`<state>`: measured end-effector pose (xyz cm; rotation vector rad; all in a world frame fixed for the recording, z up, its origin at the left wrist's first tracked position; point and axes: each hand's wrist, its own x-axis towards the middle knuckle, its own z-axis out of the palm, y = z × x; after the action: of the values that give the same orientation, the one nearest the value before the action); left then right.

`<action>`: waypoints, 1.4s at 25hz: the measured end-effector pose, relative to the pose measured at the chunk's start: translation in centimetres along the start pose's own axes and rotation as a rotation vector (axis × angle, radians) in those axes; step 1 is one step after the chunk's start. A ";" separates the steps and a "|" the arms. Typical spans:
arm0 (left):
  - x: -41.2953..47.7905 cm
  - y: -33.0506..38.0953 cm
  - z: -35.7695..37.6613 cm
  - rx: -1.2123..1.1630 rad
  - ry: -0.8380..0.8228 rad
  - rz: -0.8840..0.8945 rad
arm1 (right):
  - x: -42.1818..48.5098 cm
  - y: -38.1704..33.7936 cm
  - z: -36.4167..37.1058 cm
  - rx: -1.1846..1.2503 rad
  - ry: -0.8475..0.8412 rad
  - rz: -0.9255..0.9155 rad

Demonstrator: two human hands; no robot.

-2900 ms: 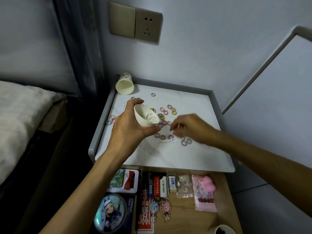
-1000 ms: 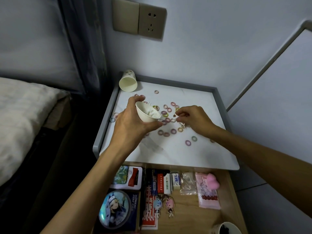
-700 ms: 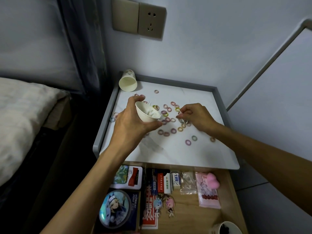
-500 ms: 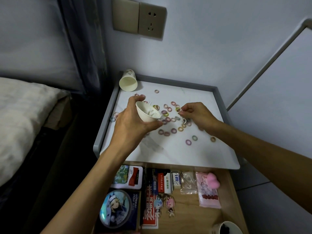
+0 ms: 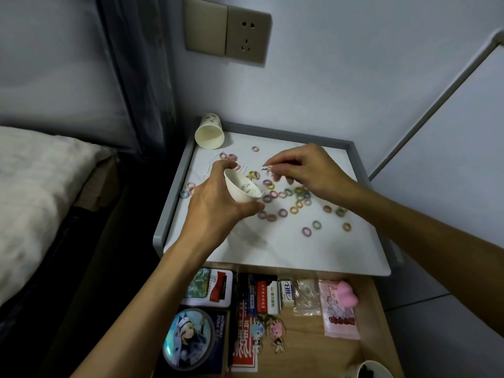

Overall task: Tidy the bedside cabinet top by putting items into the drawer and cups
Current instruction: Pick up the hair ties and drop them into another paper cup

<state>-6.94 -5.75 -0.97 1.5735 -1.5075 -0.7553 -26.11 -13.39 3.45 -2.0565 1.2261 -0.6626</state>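
Nearest, bottom right corner: rim of a white cup (image 5: pixel 375 369) with something dark inside, sitting in the open drawer (image 5: pixel 371 301). Drawer also holds a round anime badge (image 5: pixel 188 339), a card pack (image 5: pixel 208 287), two small keychain figures (image 5: pixel 268 332), an eraser (image 5: pixel 287 291), a clear bag (image 5: pixel 306 297), and a pink packet (image 5: pixel 339 309) with a pink puff on top.

Next up, cabinet top (image 5: pixel 286 249): white surface, grey raised rim on the left, back and right. Hair ties (image 5: pixel 296 197), small coloured loops, scattered across the middle, a few more near the left rim and one toward the back.

Left hand (image 5: pixel 215 203) is wrapped around a small paper cup (image 5: pixel 241 186), thumb on the near side, fingers behind it. Cup is lifted off the surface, tilted with its mouth toward the right; some pale contents inside, can't resolve what.

Right hand (image 5: pixel 308 170) hovers above the ties, just right of the cup mouth. Thumb and forefinger are pinched on something tiny, blurred, probably a hair tie, can't confirm. Other fingers curled down toward the pile.

Far left corner: second paper cup (image 5: pixel 209 132) lying on its side, mouth facing the camera, against the rim.

Wall behind: switch and socket plate (image 5: pixel 227 36). Bed (image 5: pixel 41 186) on the left.
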 end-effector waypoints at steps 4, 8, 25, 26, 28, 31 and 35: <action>-0.1 0.0 0.1 -0.014 -0.002 0.020 | 1.3 -4.1 1.8 -0.217 -0.238 -0.133; 0.0 -0.3 -0.4 -0.091 0.042 0.005 | 2.1 -5.1 2.1 -0.020 -0.251 -0.141; 0.4 -1.8 -5.0 -0.309 0.288 -0.071 | 5.0 5.6 7.4 -0.522 -0.169 0.229; 0.3 -1.7 -5.0 -0.298 0.279 -0.064 | 5.3 5.4 7.4 -0.540 -0.186 0.251; 0.3 -1.7 -4.9 -0.280 0.268 -0.055 | 5.9 5.1 7.5 -0.557 -0.195 0.290; 0.2 -1.6 -5.0 -0.275 0.267 -0.046 | 6.6 4.7 8.0 -0.561 -0.168 0.299; 0.2 -1.4 -5.0 -0.280 0.260 -0.040 | 6.9 5.3 9.2 -0.604 -0.157 0.275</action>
<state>-1.93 -5.26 0.28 1.4310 -1.1331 -0.7184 -19.66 -18.96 -5.95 -2.2814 1.7193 0.0129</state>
